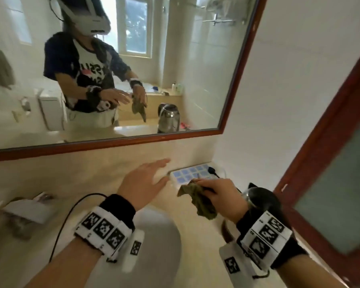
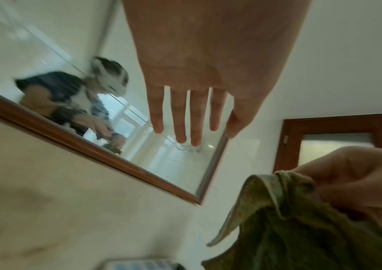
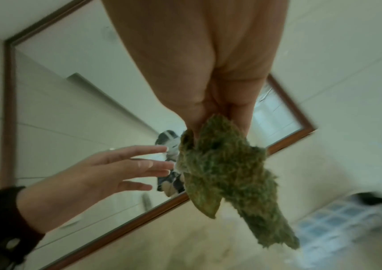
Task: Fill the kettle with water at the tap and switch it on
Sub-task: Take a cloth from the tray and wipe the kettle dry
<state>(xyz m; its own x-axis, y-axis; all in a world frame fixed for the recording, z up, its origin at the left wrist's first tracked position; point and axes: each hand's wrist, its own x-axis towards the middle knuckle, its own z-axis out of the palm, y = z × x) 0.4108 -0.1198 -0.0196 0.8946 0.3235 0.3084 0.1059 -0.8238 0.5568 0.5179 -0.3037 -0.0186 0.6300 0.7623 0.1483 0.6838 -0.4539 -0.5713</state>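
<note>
The kettle (image 1: 260, 199), steel with a black lid, stands on the counter right of the basin, mostly hidden behind my right wrist; its reflection (image 1: 168, 118) shows in the mirror. My right hand (image 1: 213, 191) pinches a crumpled green cloth (image 1: 202, 204) that hangs below the fingers, in front of the kettle. The cloth (image 3: 226, 168) dangles from my right hand (image 3: 217, 113) in the right wrist view. My left hand (image 1: 154, 173) hovers flat, fingers straight, just left of the cloth and holds nothing. The left wrist view shows my left hand (image 2: 192, 113) spread, with the cloth (image 2: 289, 219) at lower right. No tap is in view.
A white block with blue squares (image 1: 192, 173) lies against the back wall with a black plug (image 1: 212, 170) at its end. The grey basin (image 1: 154, 246) lies below my wrists. Crumpled white paper (image 1: 25, 210) sits at left. A brown-framed mirror (image 1: 112, 142) hangs behind, a door (image 1: 330, 183) at right.
</note>
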